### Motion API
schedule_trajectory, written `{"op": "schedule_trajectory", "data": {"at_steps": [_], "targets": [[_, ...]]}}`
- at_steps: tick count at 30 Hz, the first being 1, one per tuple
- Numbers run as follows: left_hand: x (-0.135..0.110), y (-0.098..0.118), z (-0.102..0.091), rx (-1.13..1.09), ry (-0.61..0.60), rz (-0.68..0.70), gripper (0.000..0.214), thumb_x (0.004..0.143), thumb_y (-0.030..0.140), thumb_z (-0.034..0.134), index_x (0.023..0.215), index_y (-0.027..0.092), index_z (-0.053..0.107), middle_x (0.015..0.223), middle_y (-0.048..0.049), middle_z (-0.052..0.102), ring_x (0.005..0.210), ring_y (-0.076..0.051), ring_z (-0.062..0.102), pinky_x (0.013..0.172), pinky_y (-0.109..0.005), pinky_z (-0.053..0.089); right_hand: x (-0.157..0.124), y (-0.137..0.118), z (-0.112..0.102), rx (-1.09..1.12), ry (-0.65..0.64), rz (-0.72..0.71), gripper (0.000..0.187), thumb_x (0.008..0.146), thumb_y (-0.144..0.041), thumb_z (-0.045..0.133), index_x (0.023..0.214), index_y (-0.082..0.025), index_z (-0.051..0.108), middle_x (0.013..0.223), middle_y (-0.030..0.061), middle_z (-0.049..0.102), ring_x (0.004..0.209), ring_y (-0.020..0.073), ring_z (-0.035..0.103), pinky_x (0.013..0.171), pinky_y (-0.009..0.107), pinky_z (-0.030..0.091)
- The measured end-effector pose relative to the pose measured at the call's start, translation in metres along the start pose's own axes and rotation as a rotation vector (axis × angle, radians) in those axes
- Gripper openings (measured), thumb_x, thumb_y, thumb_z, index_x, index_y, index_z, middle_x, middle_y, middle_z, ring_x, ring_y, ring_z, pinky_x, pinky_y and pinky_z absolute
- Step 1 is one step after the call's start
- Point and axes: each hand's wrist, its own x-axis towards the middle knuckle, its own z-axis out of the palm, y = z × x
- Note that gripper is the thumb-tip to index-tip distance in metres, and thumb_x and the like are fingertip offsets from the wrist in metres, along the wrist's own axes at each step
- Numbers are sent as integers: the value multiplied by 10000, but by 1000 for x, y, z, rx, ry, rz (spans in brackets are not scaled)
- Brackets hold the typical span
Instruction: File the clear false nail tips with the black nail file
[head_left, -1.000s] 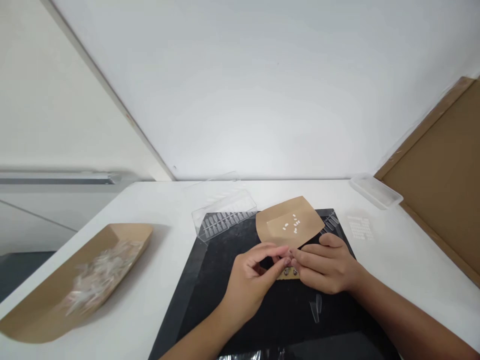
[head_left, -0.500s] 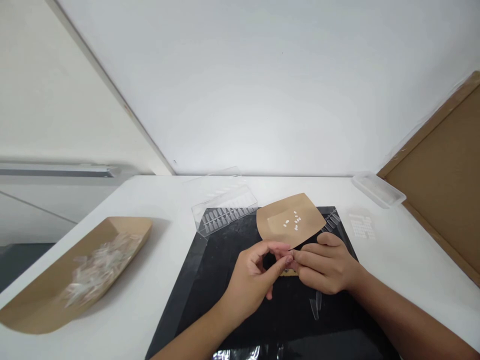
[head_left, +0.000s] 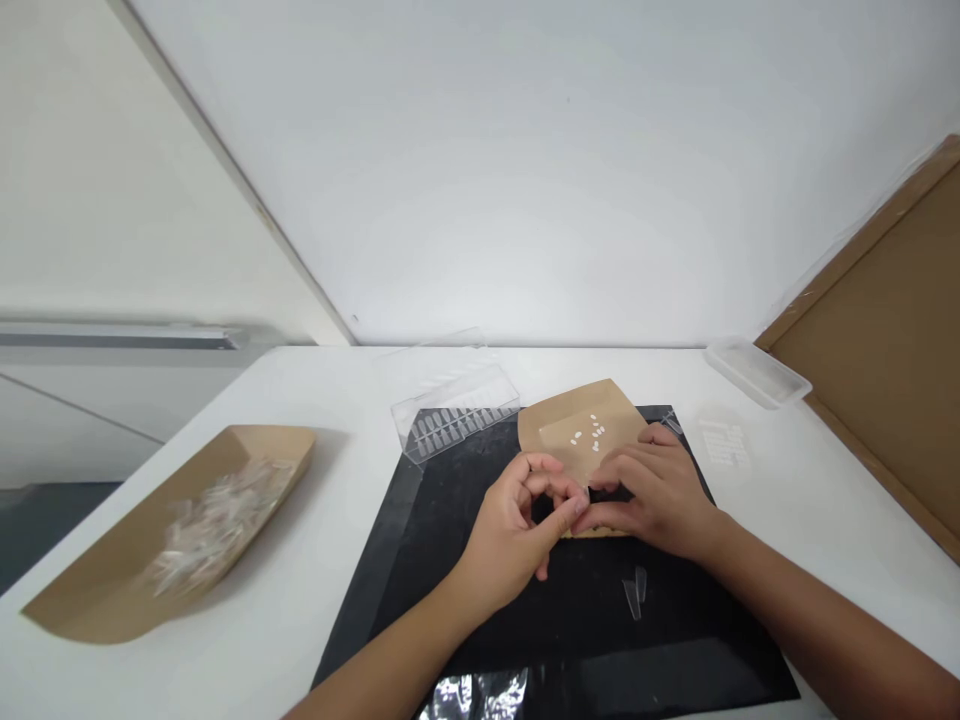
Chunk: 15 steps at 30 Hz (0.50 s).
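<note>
My left hand (head_left: 517, 535) and my right hand (head_left: 651, 495) meet fingertip to fingertip over a black mat (head_left: 420, 560) in the middle of the white table. Both are pinched on something tiny that I cannot make out, above a small brown card (head_left: 577, 533) mostly hidden under the fingers. Just behind the hands lies a brown paper tray (head_left: 555, 425) with several small white pieces (head_left: 589, 436) in it. The right hand's fingers reach over that tray's near edge. Two clear nail tips (head_left: 634, 592) lie on the mat near my right wrist.
A clear plastic box (head_left: 454, 415) of nail tips sits at the mat's far left corner. A brown paper tray (head_left: 112, 560) full of clear tips lies at the left. A clear sheet (head_left: 724, 443), a shallow clear tray (head_left: 756, 373) and a brown board (head_left: 892, 350) are at the right.
Both hands have moved slightly away from me, and the right hand now covers the near edge of the brown paper tray. The view has shifted a little.
</note>
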Motion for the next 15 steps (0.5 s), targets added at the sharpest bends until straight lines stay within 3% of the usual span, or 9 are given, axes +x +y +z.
{"op": "schedule_trajectory", "data": {"at_steps": [5, 10, 15], "targets": [[-1, 1, -1, -7, -29, -7, 510, 850, 452, 805, 1106, 223, 428, 890, 11, 725, 401, -29, 481, 293, -126, 401, -6, -1, 1, 126, -29, 128, 348, 898, -473, 825, 1040, -219, 633, 787, -58, 757, 642, 101, 691, 753, 317, 358], [-2, -1, -1, -32, -68, -8, 523, 854, 440, 811, 1131, 232, 420, 894, 13, 722, 430, -44, 520, 297, -122, 405, -10, -7, 2, 152, 38, 107, 241, 934, -391, 803, 1040, -225, 662, 736, -69, 738, 616, 95, 680, 719, 313, 350], [-2, 1, -2, -16, -107, -21, 499, 875, 435, 797, 1116, 226, 413, 897, 12, 729, 347, -1, 449, 292, -106, 362, -15, -10, 7, 150, 80, 90, 178, 941, -342, 799, 1005, -223, 685, 700, -71, 724, 597, 89, 659, 718, 312, 338]]}}
